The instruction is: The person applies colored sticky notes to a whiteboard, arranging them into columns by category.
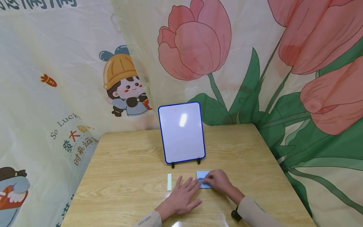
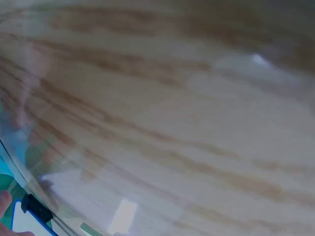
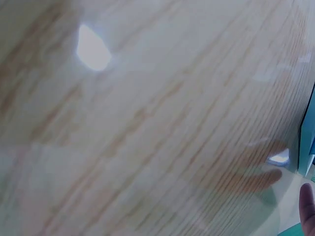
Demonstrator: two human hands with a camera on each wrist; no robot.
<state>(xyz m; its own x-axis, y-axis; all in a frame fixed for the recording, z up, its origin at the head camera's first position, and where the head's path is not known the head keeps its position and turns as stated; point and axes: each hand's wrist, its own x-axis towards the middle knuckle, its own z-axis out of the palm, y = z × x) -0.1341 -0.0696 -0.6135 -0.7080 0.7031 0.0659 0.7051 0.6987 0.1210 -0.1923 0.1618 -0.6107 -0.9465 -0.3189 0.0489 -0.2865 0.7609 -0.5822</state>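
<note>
A blue piece of paper [image 1: 202, 173] lies flat on the table in the head view, partly under both hands. My left hand [image 1: 182, 198] is spread palm down, its fingertips touching the paper's left side. From the right, my right hand [image 1: 220, 182] pinches at the paper with thumb and fingers. A darker blue patch shows between the two hands; whether it is a fold or a separate piece I cannot tell. Left of the left hand lies a narrow pale green strip [image 1: 169, 182]. In the right wrist view, only a fingertip [image 3: 307, 209] and a blue edge show.
Behind the paper, a blue-framed whiteboard [image 1: 182, 135] stands on small black feet. The wooden table [image 1: 127, 167] reaches back to a printed cloth [image 1: 244, 28] with tulips and cartoon figures. A black band sits at the right wrist. Both wrist views show mostly glossy tabletop.
</note>
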